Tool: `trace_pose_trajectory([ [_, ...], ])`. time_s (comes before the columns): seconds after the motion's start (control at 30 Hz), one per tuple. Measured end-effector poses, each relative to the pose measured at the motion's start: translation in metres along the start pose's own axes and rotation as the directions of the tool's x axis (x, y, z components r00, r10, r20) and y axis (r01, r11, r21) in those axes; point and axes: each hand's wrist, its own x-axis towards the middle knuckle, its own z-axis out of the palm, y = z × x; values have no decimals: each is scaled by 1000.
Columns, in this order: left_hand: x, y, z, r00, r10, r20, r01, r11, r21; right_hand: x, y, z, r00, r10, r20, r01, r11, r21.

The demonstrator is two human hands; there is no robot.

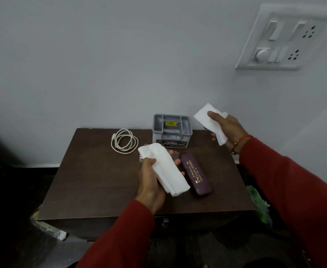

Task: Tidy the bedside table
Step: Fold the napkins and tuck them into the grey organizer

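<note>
cable (124,141) coiled at tabletop (93,182) back-left | left hand (152,178) grips tissue (165,168) above centre | case (196,174) just right of it, long axis running away from the person | right hand (225,126) grips second tissue (210,120) beside box (172,130)

Dark brown wooden counter (93,182), frame centre. On it: coiled white USB cable (124,141) upper left, grey plastic organiser box (172,130) at back edge, maroon spectacle case (196,174) lying centre-right.
</note>
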Motion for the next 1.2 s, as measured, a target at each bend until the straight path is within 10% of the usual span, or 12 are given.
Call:
trace_pose_trajectory([
  [0.33,2,11,-8,1000,10,-1,-10,1000,-19,24,-55,43,995,-35,93,94,627,-773],
  [0.73,3,16,-8,997,-52,54,51,998,20,47,-73,81,898,437,53,-145,408,-901],
  [0.97,8,19,-8,997,-48,59,48,999,3,50,-84,69,983,126,137,-12,775,-632],
  [1.1,11,16,-5,997,-23,77,25,999,-26,47,-82,61,981,-155,116,180,514,-838],
  [1.2,13,12,-1,997,57,53,-58,998,13,28,-75,65,757,-611,231,538,382,-752],
])
